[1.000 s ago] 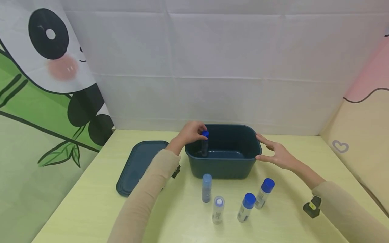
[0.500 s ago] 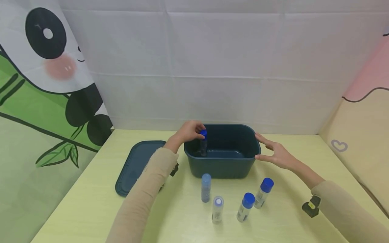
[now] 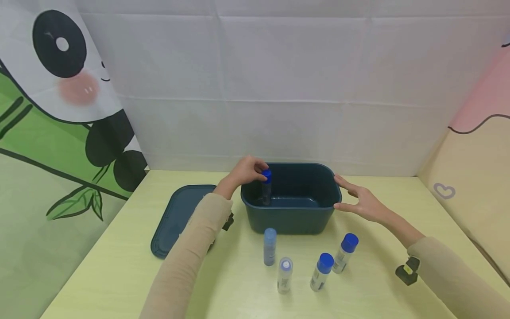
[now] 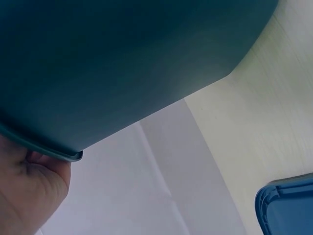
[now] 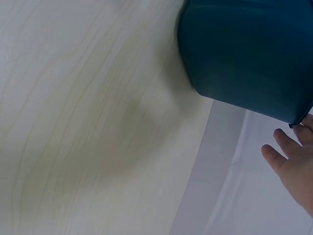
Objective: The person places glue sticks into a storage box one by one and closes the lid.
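Observation:
In the head view my left hand (image 3: 249, 170) pinches the blue cap of a glue stick (image 3: 266, 186), which stands upright inside the left end of a dark teal bin (image 3: 291, 221). The left wrist view shows that hand at the bin's rim, its fingertips hidden behind the wall. My right hand (image 3: 364, 204) touches the bin's right end, thumb and fingers spread and fairly straight. Before the bin stand a pale blue glue stick (image 3: 269, 248), a clear one with a pale top (image 3: 284, 275), and two blue-capped ones, the nearer glue stick (image 3: 321, 272) and the farther glue stick (image 3: 345, 253).
A flat dark teal lid (image 3: 185, 212) lies left of the bin, partly covered by the left forearm. Behind the pale yellow table (image 3: 239, 301) hangs a white sheet (image 3: 295, 88). Printed cloths stand at the left and right sides.
Both hands keep their places on the glue stick and the bin. The whole head view has shifted very slightly; the left hand rises a touch.

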`<state>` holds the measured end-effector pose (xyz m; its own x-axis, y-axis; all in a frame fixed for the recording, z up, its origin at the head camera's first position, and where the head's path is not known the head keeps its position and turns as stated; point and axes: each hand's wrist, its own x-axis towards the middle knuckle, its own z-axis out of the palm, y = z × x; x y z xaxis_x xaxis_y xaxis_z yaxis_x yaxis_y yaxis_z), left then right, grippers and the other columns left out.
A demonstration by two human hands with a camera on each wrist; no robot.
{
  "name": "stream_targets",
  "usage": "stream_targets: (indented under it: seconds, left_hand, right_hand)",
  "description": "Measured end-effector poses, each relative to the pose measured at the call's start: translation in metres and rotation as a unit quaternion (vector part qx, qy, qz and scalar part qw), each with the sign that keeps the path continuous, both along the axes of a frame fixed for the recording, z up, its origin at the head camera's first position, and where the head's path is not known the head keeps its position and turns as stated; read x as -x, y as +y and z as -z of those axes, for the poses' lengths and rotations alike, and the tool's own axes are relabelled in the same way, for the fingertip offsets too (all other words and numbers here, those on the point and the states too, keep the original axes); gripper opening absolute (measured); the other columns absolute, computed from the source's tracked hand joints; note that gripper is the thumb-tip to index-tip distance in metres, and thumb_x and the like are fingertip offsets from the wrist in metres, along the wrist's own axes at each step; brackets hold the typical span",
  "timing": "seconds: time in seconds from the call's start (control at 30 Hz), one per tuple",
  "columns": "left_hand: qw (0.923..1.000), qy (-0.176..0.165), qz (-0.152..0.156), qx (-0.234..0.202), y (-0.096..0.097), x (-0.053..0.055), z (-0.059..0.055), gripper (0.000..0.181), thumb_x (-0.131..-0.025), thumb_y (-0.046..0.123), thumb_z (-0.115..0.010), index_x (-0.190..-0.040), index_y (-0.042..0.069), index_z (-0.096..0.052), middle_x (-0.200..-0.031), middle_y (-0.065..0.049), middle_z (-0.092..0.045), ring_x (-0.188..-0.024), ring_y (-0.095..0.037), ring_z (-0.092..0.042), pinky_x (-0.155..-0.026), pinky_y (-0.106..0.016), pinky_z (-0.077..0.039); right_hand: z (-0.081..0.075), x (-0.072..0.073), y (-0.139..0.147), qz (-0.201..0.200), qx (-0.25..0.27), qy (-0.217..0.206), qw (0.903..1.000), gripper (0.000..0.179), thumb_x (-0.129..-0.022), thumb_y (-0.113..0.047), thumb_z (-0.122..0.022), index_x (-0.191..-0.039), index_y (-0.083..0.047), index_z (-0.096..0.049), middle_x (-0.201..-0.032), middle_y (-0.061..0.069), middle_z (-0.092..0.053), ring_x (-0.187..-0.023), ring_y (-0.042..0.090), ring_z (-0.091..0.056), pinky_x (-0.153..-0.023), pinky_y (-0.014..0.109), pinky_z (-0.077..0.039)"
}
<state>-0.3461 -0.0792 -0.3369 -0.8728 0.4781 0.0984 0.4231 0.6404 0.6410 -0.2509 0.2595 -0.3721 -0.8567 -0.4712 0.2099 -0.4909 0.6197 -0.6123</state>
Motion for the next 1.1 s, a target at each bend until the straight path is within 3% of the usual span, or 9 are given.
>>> stream_targets:
  seconds: [0.47, 0.63, 0.83, 1.1]
  left_hand:
    - [0.9998, -0.003, -0.017, 0.004, -0.008, -0.002, -0.006, 0.037, -0.076, 0.007, -0.072, -0.111, -0.001, -0.063, -0.105, -0.015, -0.065, -0.094, -0.023, -0.063, -0.078, -0.029, -0.052]
    - [0.9997, 0.02, -0.008, -0.007, -0.016, -0.009, -0.014, 0.037, -0.077, 0.01, -0.072, -0.111, 0.001, -0.063, -0.108, -0.012, -0.064, -0.096, -0.023, -0.062, -0.08, -0.032, -0.051]
    - [0.9973, 0.042, 0.036, -0.049, -0.031, -0.035, -0.026, 0.038, -0.077, 0.011, -0.072, -0.112, 0.001, -0.062, -0.111, -0.011, -0.062, -0.096, -0.022, -0.06, -0.08, -0.032, -0.05]
    - [0.9919, -0.003, 0.084, -0.095, -0.043, -0.086, -0.027, 0.037, -0.077, 0.012, -0.072, -0.111, 0.004, -0.063, -0.11, -0.009, -0.062, -0.1, -0.023, -0.059, -0.08, -0.027, -0.051]
  right_hand:
    - [0.001, 0.0, -0.001, 0.001, 0.005, -0.01, 0.9999, 0.077, -0.084, -0.024, -0.064, -0.144, -0.002, -0.021, -0.148, 0.02, -0.017, -0.13, 0.044, -0.024, -0.1, 0.059, -0.025]
    - [0.001, 0.0, 0.0, -0.002, 0.002, -0.007, 1.0, 0.077, -0.085, -0.024, -0.064, -0.143, -0.001, -0.02, -0.148, 0.021, -0.016, -0.129, 0.044, -0.024, -0.1, 0.059, -0.026]
    - [0.001, 0.0, 0.0, -0.004, 0.003, -0.001, 1.0, 0.076, -0.084, -0.023, -0.064, -0.143, -0.001, -0.021, -0.148, 0.021, -0.017, -0.129, 0.044, -0.025, -0.099, 0.059, -0.027]
    - [0.002, 0.0, -0.002, -0.004, 0.008, -0.003, 1.0, 0.077, -0.084, -0.022, -0.064, -0.143, -0.001, -0.02, -0.148, 0.021, -0.017, -0.129, 0.044, -0.025, -0.099, 0.059, -0.026]
